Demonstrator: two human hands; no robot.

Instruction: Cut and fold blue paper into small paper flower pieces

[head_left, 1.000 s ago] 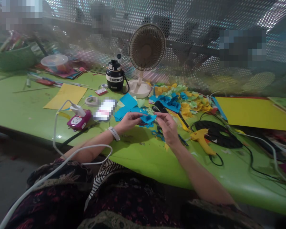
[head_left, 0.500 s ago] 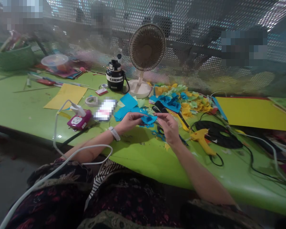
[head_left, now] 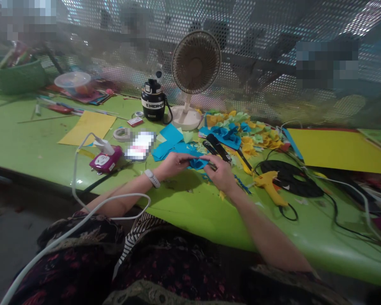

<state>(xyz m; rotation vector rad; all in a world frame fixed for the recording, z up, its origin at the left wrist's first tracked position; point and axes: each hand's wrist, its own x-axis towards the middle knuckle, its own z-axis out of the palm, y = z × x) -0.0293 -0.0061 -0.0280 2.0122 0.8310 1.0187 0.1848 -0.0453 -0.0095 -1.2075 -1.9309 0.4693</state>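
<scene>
A small blue paper flower (head_left: 197, 163) sits between my two hands, just above the green table (head_left: 193, 207). My left hand (head_left: 174, 163), with a white watch at the wrist, pinches its left side. My right hand (head_left: 220, 171) closes its fingers on the right side. Loose blue paper sheets (head_left: 169, 142) lie just behind my hands. A black stapler-like tool (head_left: 217, 146) rests right behind my right hand.
A pile of blue, yellow and green paper flowers (head_left: 244, 131) lies beyond. A yellow glue gun (head_left: 268, 186) with black cable lies to the right, a yellow sheet (head_left: 336, 150) farther right. A fan (head_left: 195, 72), a black jug (head_left: 153, 101) and a pink power socket (head_left: 106, 160) stand left.
Both hands have come closer together and lower toward the table, folding in on the blue paper flower. The flower shows less than before.
</scene>
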